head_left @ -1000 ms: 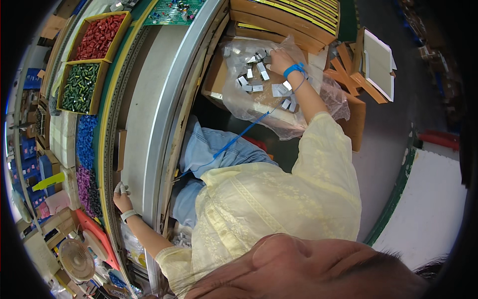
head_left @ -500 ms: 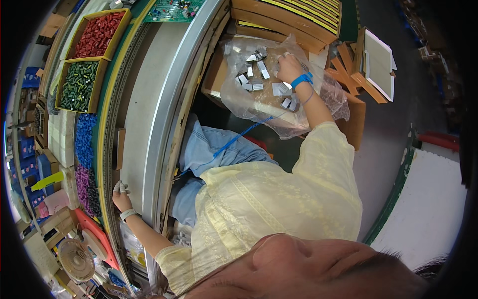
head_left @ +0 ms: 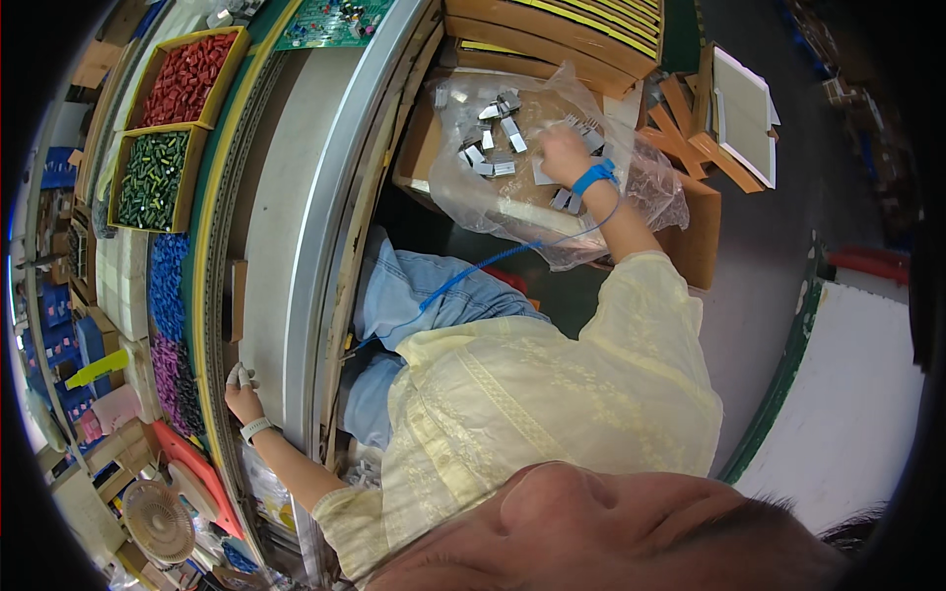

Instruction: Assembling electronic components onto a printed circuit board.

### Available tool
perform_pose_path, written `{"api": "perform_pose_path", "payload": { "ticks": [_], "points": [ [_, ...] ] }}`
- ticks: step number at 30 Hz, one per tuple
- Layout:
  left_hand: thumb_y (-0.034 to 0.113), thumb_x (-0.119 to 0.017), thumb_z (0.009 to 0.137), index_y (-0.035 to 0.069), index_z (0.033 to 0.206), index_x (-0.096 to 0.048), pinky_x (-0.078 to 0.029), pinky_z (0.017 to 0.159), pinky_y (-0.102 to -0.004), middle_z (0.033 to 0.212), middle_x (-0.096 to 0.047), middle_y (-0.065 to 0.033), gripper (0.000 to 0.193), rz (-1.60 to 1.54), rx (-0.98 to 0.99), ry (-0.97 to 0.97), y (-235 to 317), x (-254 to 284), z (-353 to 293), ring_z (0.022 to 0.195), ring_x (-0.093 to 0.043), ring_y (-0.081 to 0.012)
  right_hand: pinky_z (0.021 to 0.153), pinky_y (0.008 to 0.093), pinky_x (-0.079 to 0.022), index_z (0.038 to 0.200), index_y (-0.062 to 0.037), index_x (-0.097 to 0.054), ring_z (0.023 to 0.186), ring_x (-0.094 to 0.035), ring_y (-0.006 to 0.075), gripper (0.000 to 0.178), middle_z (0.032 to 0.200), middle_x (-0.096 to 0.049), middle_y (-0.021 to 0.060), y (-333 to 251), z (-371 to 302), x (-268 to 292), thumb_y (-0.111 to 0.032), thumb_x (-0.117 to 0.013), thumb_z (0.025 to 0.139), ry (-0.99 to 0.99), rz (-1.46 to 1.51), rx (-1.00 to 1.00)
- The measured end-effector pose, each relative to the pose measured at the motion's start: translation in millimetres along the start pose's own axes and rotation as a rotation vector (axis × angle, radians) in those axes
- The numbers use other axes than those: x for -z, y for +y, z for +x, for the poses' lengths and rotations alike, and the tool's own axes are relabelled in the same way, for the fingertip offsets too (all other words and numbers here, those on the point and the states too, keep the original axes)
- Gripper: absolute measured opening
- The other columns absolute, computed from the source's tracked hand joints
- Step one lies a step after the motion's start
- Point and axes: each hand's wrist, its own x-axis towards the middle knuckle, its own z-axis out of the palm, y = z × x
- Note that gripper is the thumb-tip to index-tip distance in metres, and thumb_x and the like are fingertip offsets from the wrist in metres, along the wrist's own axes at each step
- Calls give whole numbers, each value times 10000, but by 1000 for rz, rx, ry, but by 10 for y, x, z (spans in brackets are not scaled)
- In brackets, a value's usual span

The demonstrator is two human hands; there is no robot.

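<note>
At the upper middle, my right hand point(head_left: 566, 156), with a blue wrist strap point(head_left: 594, 176), is closed low among silver metal pieces point(head_left: 512, 135) that look like heat sinks. Its curled fingers hide whatever they grip. The pieces lie loose on a clear plastic bag point(head_left: 463, 202) spread over a cardboard box point(head_left: 419, 148). On the left, my left hand point(head_left: 242, 396) is over the edge of the grey bench strip point(head_left: 281, 197). White covers show on its fingertips, which are drawn together; anything between them is too small to make out.
Left of the strip stand a tray of red parts point(head_left: 192, 79) and a tray of green parts point(head_left: 151, 177), with blue parts point(head_left: 169, 281) nearby. A green circuit board point(head_left: 330, 22) lies at the top. A coiled blue cord point(head_left: 473, 268) runs from the strap across my lap.
My right hand has drawn slightly back and its fingers have curled in, uncovering finned pieces beside it. My left hand stays nearly in place.
</note>
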Motion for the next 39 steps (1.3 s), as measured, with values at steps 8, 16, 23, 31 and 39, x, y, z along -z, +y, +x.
{"api": "perform_pose_path", "payload": {
  "ticks": [8, 16, 23, 31, 39],
  "points": [
    [133, -533, 869, 0, 1041, -596, -381, 504, -201, 751, -608, -34, 227, -15, -7, -5, 42, -7, -39, 545, -479, -67, 922, 424, -342, 998, -51, -569, 907, -506, 300, 382, 877, -577, 126, -476, 53, -265, -78, -591, 617, -76, -19, 137],
    [95, -554, 846, -17, 1041, -599, -476, 610, -254, 868, -645, -99, 230, 264, -759, 581, 1238, -349, -511, 694, -605, -170, 939, 467, -307, 861, -78, -607, 914, -511, 280, 248, 853, -587, 106, -129, -32, 107, -129, -612, 618, -15, -198, -105],
    [45, -592, 707, 108, 1111, -561, -497, 710, -326, 1224, -487, -126, 409, 431, -1308, -447, 2533, -1963, -1259, 841, -596, -252, 883, 462, -352, 871, -71, -597, 906, -538, 284, 246, 864, -592, 121, -177, 276, -69, -168, -614, 646, 63, -159, -47],
    [163, -470, 814, 144, 1112, -576, -505, 603, -326, 1329, -383, -136, 317, 982, -1524, -661, 2643, -3192, -1059, 716, -608, -207, 687, 418, -483, 885, -38, -562, 820, -596, 334, 216, 879, -579, 179, -187, 513, -484, -150, -579, 701, -115, -55, -270],
    [194, -506, 807, 153, 878, -640, -482, 541, -312, 855, -576, -47, 156, 1190, -1357, -552, 2598, -3426, -828, 717, -611, -193, 681, 436, -494, 922, -31, -534, 797, -597, 361, 277, 887, -564, 193, -156, 371, -113, -76, -597, 656, -110, 54, -302]
  ]
}}
